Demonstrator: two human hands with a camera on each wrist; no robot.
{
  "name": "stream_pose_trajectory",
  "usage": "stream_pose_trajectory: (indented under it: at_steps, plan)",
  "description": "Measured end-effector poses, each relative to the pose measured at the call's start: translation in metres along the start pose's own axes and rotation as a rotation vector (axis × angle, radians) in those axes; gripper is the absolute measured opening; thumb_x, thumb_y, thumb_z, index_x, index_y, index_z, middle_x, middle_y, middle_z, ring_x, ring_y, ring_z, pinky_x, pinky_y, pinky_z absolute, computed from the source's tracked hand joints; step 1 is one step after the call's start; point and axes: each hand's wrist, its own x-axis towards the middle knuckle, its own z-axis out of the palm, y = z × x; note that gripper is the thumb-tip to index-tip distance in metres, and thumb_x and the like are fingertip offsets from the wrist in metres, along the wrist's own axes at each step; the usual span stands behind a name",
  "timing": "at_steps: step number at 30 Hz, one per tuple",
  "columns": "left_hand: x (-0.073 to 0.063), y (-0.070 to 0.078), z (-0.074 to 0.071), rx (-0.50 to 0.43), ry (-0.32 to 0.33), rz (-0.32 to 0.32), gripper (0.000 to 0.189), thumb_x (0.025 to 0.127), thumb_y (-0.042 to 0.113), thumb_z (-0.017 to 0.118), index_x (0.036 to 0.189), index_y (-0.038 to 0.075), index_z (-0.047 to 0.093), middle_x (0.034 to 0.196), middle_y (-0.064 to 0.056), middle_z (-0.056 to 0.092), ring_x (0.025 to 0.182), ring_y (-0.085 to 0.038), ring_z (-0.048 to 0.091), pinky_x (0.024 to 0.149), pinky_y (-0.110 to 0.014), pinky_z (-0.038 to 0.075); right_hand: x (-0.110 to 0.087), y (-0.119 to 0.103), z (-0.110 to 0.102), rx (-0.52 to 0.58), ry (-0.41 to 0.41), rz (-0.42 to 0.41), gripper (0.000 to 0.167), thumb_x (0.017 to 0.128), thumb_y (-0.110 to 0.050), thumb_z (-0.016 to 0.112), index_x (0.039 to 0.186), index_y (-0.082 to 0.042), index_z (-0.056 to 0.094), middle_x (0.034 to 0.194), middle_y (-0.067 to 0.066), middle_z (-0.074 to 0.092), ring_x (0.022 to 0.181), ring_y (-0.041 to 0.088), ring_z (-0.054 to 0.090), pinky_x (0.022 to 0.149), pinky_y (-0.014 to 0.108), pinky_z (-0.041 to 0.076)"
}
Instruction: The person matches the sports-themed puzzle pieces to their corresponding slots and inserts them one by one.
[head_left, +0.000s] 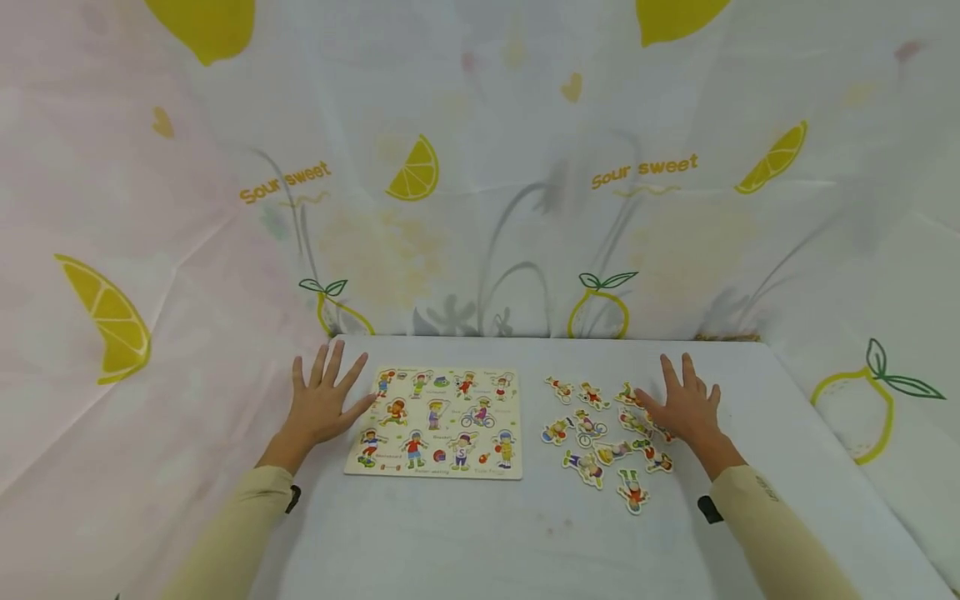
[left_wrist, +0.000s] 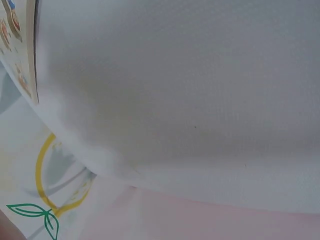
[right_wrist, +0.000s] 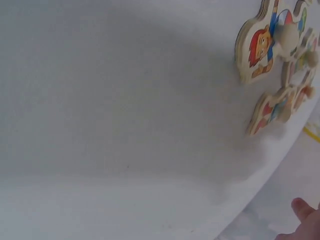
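Note:
My left hand (head_left: pixel 320 407) is spread with straight fingers at the left side of a wooden puzzle board (head_left: pixel 435 423), its thumb close to the board's left edge. Printed on the board are several children doing sports. To the right of it lies a loose group of wooden puzzle pieces (head_left: pixel 588 427), cut as child figures. My right hand (head_left: pixel 686 407), fingers also spread, is at the right side of that group, with its thumb over or beside the nearest pieces. In the right wrist view a red-haired figure piece (right_wrist: pixel 261 47) carries a round wooden knob (right_wrist: pixel 286 39). Neither hand holds anything.
A white cloth covers the table (head_left: pixel 480 542). Behind it and at both sides hangs a curtain (head_left: pixel 480 233) printed with lemons. The board's corner (left_wrist: pixel 31 75) shows at the upper left of the left wrist view. Two dark wrist straps (head_left: pixel 708 509) are partly visible.

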Motion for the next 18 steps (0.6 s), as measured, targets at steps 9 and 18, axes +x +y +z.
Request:
stream_pose_trajectory:
  at_steps: [9, 18]
  plan:
    - [-0.01, -0.007, 0.005, -0.014, -0.027, 0.081, 0.076, 0.098, 0.058, 0.044, 0.16, 0.03, 0.01, 0.167, -0.016, 0.0, 0.153, -0.039, -0.001, 0.114, -0.069, -0.01, 0.015, -0.032, 0.01, 0.029, 0.009, -0.077, 0.088, 0.095, -0.056, 0.052, 0.158, -0.007, 0.016, 0.162, 0.029, 0.002, 0.138, 0.059, 0.024, 0.111, 0.076, 0.003]
    - [-0.023, -0.003, 0.014, -0.009, -0.187, 0.105, 0.081, 0.095, 0.064, 0.047, 0.159, 0.023, 0.02, 0.167, -0.015, 0.01, 0.151, -0.043, 0.012, 0.114, -0.071, -0.001, 0.023, -0.059, 0.019, 0.026, 0.008, -0.138, 0.085, 0.095, -0.052, 0.055, 0.157, -0.007, 0.019, 0.163, 0.027, 0.006, 0.138, 0.055, 0.028, 0.113, 0.073, 0.007]
